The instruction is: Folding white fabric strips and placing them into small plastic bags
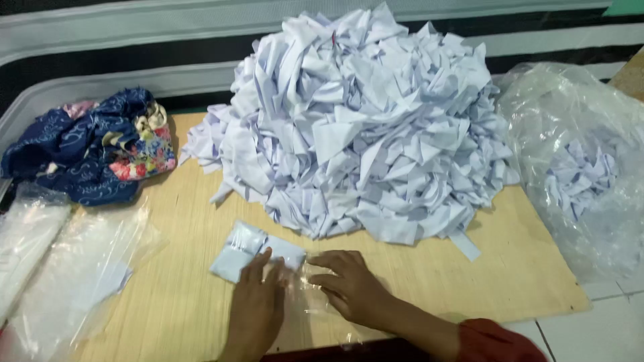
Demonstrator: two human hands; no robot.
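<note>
From the head camera, a light wooden worktop (pixel 469 268) fills most of the picture. The left hand (pixel 255 305) lies flat near the bottom edge. Its fingers (pixel 258 265) are spread a little and press down on a small folded white cloth (pixel 248 249). They do not close around it. The cloth lies on the worktop just in front of the two hands. Its near end goes into a small clear plastic bag (pixel 305 295), which lies flat under both hands.

The right hand (pixel 352 285) rests on the clear bag, just beside the folded cloth. Its fingers (pixel 329 258) are open and stretched out, pointing to the left. They press on the bag and grip nothing. A red sleeve (pixel 493 342) shows at the wrist end of this arm.

Behind the hands sits a big pile of white cloth pieces (pixel 362 127). It almost touches the folded cloth.

On the right is a big clear plastic sack (pixel 577 167) with more white pieces inside. On the left lies a blue flowery cloth bundle (pixel 94 154). Near it, at the left edge, lies a stack of clear plastic bags (pixel 60 268).
</note>
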